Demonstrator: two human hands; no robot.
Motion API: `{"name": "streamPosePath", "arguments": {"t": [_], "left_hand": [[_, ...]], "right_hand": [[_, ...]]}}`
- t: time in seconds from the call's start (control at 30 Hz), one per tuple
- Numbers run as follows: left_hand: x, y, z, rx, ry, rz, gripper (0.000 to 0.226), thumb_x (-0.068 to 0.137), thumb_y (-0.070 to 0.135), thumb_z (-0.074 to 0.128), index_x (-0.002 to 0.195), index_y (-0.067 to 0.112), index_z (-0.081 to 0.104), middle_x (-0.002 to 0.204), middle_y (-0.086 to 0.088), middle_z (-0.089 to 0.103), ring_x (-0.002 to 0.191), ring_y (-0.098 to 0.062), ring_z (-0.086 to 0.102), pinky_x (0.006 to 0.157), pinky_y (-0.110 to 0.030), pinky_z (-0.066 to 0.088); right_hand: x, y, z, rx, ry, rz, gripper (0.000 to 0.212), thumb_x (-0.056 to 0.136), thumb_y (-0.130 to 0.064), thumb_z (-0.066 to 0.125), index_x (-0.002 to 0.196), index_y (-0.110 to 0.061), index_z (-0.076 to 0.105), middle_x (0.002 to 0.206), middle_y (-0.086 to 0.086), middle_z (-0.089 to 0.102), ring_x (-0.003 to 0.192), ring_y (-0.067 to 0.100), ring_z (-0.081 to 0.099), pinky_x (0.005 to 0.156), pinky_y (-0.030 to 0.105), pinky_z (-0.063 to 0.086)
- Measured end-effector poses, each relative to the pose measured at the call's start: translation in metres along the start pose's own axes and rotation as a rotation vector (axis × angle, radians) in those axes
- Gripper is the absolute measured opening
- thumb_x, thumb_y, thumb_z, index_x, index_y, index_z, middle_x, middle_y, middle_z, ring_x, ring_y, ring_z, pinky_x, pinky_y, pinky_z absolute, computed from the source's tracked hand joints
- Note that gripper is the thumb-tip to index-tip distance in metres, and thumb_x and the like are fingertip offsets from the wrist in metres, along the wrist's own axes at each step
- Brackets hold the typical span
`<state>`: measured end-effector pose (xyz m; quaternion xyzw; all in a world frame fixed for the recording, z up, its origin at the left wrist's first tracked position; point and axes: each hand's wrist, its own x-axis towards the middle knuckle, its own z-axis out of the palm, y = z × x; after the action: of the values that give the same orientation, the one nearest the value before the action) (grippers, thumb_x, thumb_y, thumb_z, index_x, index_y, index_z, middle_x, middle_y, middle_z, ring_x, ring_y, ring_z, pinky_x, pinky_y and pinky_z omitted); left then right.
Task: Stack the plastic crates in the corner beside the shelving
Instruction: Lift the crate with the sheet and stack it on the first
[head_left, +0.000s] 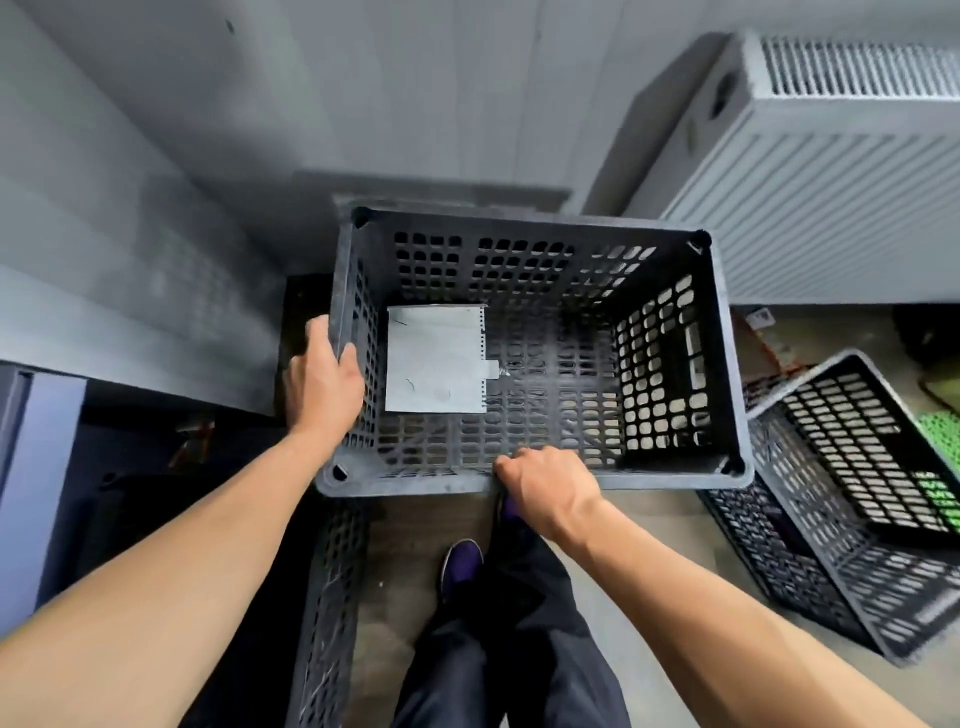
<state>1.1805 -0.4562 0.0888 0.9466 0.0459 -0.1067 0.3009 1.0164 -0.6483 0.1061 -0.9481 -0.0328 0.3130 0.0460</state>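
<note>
1. While both forearms reach up from the bottom of the frame, the right hand (545, 488) is clamped over the near rim of the crate (670, 364) at mid-frame, fingers curled inside; this hold steadies the long side.
2. At centre left, the left hand (324, 382) is closed on the short left rim, thumb inside the wall. Two adjacent rims held this way likely give control of tilt and turn.
3. The crate sits open side up at frame centre, against the wall corner. A sheet of paper (435, 358) lies on its mesh floor, left side.
4. Whether the crate rests on another below cannot be told.
5. At right, a second crate (810, 525) lies tilted on the floor, probably awaiting stacking.
6. At upper right, a radiator (831, 208) stands behind.
</note>
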Motion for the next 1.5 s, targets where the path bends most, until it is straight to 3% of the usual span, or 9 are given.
{"name": "streamPosePath", "arguments": {"t": [0.33, 0.63, 0.8, 1.07, 1.3, 1.5], "left_hand": [[0.039, -0.011, -0.001, -0.023, 0.077, -0.165, 0.034, 0.098, 0.038, 0.044, 0.132, 0.04, 0.036, 0.103, -0.012, 0.064, 0.092, -0.038, 0.062, 0.076, -0.048, 0.054], [0.08, 0.005, 0.008, 0.039, 0.09, -0.156, 0.041, 0.102, 0.03, 0.044, 0.142, 0.026, 0.036, 0.113, -0.016, 0.062, 0.105, -0.038, 0.057, 0.072, -0.039, 0.044], [0.114, 0.005, 0.013, 0.003, 0.086, -0.102, 0.033, 0.101, 0.03, 0.046, 0.133, 0.03, 0.04, 0.094, -0.01, 0.065, 0.076, -0.032, 0.063, 0.059, -0.038, 0.049], [0.166, -0.02, 0.023, -0.025, 0.033, -0.085, 0.033, 0.098, 0.036, 0.045, 0.129, 0.04, 0.035, 0.093, -0.009, 0.062, 0.078, -0.036, 0.066, 0.064, -0.052, 0.06], [0.188, -0.035, 0.025, 0.001, 0.005, -0.005, 0.032, 0.096, 0.042, 0.042, 0.128, 0.037, 0.036, 0.088, -0.009, 0.067, 0.071, -0.037, 0.067, 0.061, -0.051, 0.06], [0.175, -0.023, 0.019, 0.1, -0.004, 0.006, 0.037, 0.102, 0.03, 0.042, 0.136, 0.024, 0.031, 0.097, -0.014, 0.069, 0.08, -0.039, 0.064, 0.069, -0.051, 0.056]], "right_hand": [[0.06, 0.02, -0.032, -0.142, -0.011, -0.166, 0.035, 0.094, -0.003, 0.041, 0.124, -0.015, 0.051, 0.117, 0.008, 0.067, 0.104, 0.032, 0.066, 0.074, 0.036, 0.049], [0.103, 0.038, -0.047, -0.13, 0.003, -0.198, 0.038, 0.09, -0.004, 0.046, 0.125, -0.016, 0.051, 0.113, 0.007, 0.067, 0.101, 0.033, 0.066, 0.069, 0.035, 0.045], [0.126, 0.04, -0.054, -0.119, 0.027, -0.165, 0.041, 0.09, -0.001, 0.042, 0.128, -0.016, 0.05, 0.111, 0.008, 0.068, 0.098, 0.033, 0.066, 0.066, 0.036, 0.043], [0.153, 0.025, -0.068, -0.135, 0.032, -0.138, 0.032, 0.09, -0.006, 0.043, 0.117, -0.017, 0.055, 0.105, 0.007, 0.069, 0.095, 0.034, 0.067, 0.063, 0.034, 0.038], [0.165, 0.025, -0.06, -0.074, 0.09, -0.128, 0.024, 0.093, -0.02, 0.041, 0.112, -0.019, 0.056, 0.106, 0.005, 0.068, 0.098, 0.033, 0.065, 0.063, 0.035, 0.035], [0.163, 0.034, -0.052, 0.026, 0.089, -0.071, 0.031, 0.093, -0.04, 0.047, 0.114, -0.02, 0.055, 0.112, 0.003, 0.065, 0.11, 0.03, 0.058, 0.075, 0.038, 0.048]]}}
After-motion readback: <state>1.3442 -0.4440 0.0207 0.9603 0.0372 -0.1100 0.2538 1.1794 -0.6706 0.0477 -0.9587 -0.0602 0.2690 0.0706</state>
